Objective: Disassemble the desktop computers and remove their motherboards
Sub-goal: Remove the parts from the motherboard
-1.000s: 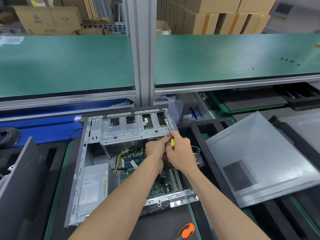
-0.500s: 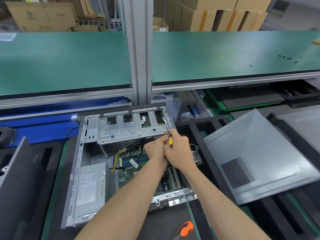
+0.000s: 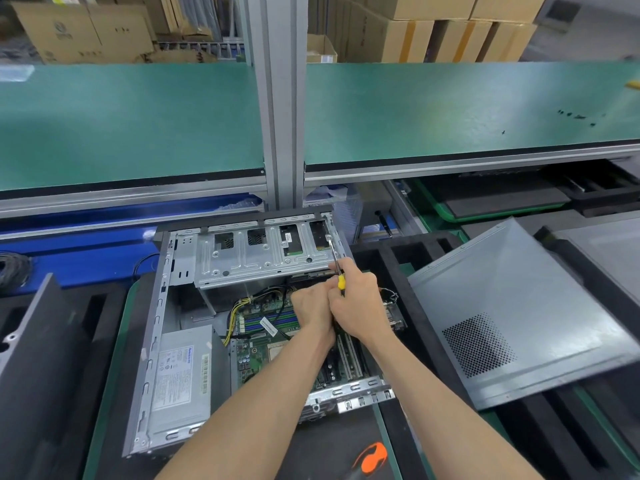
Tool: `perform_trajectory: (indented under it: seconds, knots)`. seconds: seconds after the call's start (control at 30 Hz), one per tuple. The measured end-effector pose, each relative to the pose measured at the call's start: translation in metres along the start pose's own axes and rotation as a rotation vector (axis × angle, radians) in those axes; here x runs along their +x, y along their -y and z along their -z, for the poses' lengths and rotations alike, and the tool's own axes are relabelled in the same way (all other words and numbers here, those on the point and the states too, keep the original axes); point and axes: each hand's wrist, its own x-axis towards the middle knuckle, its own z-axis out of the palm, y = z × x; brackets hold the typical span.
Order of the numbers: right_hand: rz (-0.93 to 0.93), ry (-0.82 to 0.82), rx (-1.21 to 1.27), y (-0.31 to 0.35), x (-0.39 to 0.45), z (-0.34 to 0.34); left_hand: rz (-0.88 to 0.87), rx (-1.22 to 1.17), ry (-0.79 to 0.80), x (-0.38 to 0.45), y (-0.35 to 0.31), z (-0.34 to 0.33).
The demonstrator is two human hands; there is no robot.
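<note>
At the left, a dark case panel [image 3: 31, 341] leans in black foam, apparently set aside out of the way. Next to it the open desktop computer [image 3: 242, 323] lies on its side on the table [image 3: 104, 393], so its inside faces up toward the person. The power supply [image 3: 181, 379] sits in the near-left corner, and the drive cage [image 3: 263, 252] spans the far end. The motherboard [image 3: 266, 341] is still flat on the chassis floor, partly under both forearms, with yellow cables [image 3: 235, 313] running to it.

The left hand [image 3: 311, 306] is curled and pressed down over the board just beside the right; what it grips is hidden, so I cannot tell whether it holds a part or only steadies. The right hand [image 3: 356, 306] is closed around a yellow-handled screwdriver [image 3: 337, 268], whose shaft points up and away toward the cage's right end; the tool seems parked in the fist so the fingers can work below.

Further right, the removed side panel [image 3: 502, 306] rests tilted on foam, clear of the work.
</note>
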Motion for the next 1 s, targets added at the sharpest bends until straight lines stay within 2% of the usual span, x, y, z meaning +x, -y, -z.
perform_trajectory:
  seconds: [0.13, 0.23, 0.33, 0.7, 0.83, 0.93, 1.0]
  knots:
    - [0.001, -0.011, 0.023, 0.002, 0.0, 0.002, -0.037, 0.225, 0.063, 0.007, -0.012, 0.005]
    - [-0.017, 0.005, 0.06, 0.004, -0.001, 0.005, -0.027, 0.413, 0.168, 0.009, -0.024, 0.017]
    - [-0.022, 0.013, 0.092, 0.006, -0.001, 0.006, -0.048, 0.503, 0.266, 0.008, -0.035, 0.029]
    - [-0.045, 0.025, 0.043, 0.016, -0.006, -0.007, -0.114, 0.4, 0.345, 0.002, -0.077, 0.06]
    - [-0.012, 0.138, -0.11, 0.015, -0.019, -0.03, -0.146, 0.321, 0.409, 0.0, -0.096, 0.069]
    - [-0.134, 0.265, -0.172, 0.013, -0.024, -0.04, -0.138, 0.237, 0.414, 0.0, -0.107, 0.079]
    - [-0.277, 0.347, 0.01, 0.012, -0.022, -0.041, -0.106, 0.156, 0.39, 0.002, -0.112, 0.087]
